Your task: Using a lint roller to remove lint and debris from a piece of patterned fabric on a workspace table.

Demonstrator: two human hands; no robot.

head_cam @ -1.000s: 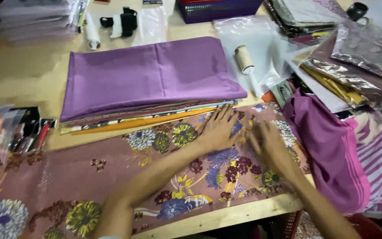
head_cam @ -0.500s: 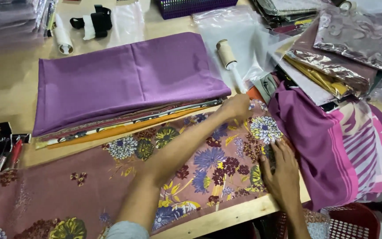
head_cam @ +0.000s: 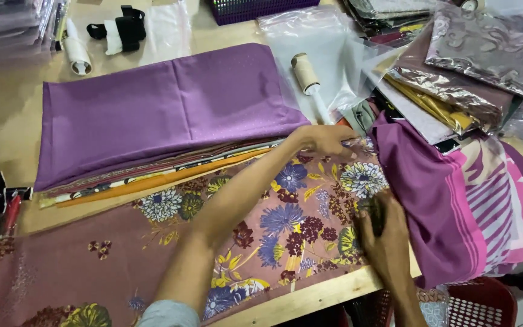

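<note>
A long mauve floral cloth [head_cam: 286, 206] lies spread along the near edge of the wooden table [head_cam: 1, 139]. My left hand [head_cam: 325, 140] reaches across it and pinches its far right corner, next to the stack of folded fabric. My right hand [head_cam: 382, 239] grips the near right end of the same cloth, where it meets a purple and pink striped cloth [head_cam: 461, 200]. A folded plain purple cloth [head_cam: 164, 109] tops the flat stack just beyond the floral piece.
A lint roller [head_cam: 307, 75] lies on clear plastic bags behind my left hand. Bagged shiny fabrics [head_cam: 467, 60] pile up at the right. A white roll [head_cam: 77, 51] and a black strap sit at the back left. Red basket [head_cam: 479, 306] below the table edge.
My left hand has moved out to the cloth's far right corner and my right hand has dropped to its near right end. The view has shifted right.
</note>
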